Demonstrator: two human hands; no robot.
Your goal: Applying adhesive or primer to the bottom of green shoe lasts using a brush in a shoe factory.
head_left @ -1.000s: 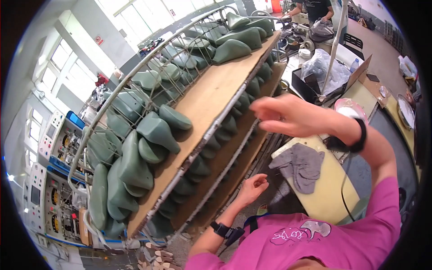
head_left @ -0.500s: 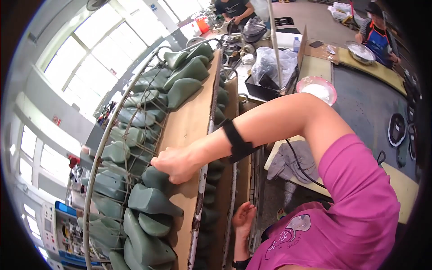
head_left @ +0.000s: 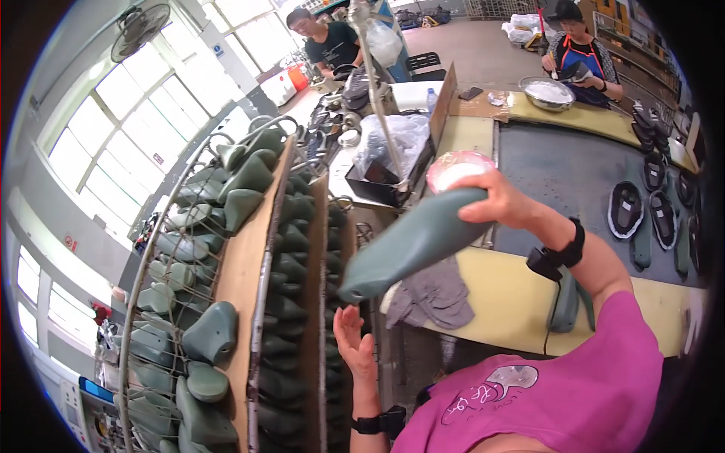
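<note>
My right hand [head_left: 500, 201] grips the wide end of a green shoe last [head_left: 415, 243] and holds it in the air between the rack and the table. The last slants, its other end pointing down and left. Just below that end is my left hand [head_left: 355, 346], palm up with fingers apart, holding nothing and not clearly touching the last. On the left, a metal rack [head_left: 261, 321] with wooden shelves carries many more green lasts [head_left: 211, 332]. Another green last [head_left: 564, 306] lies on the yellow table edge [head_left: 498, 275], near my right forearm.
A grey cloth [head_left: 432, 296] lies on the near table edge. Beyond my right hand stands a pink basin [head_left: 445, 167] of white material. Shoe uppers [head_left: 626, 209] lie on the table's right. One person works behind a metal bowl [head_left: 548, 94], another at the back left.
My right hand has left the rack and moved right, carrying a green last over toward the table. My left hand has risen slightly toward it. The view has turned right.
</note>
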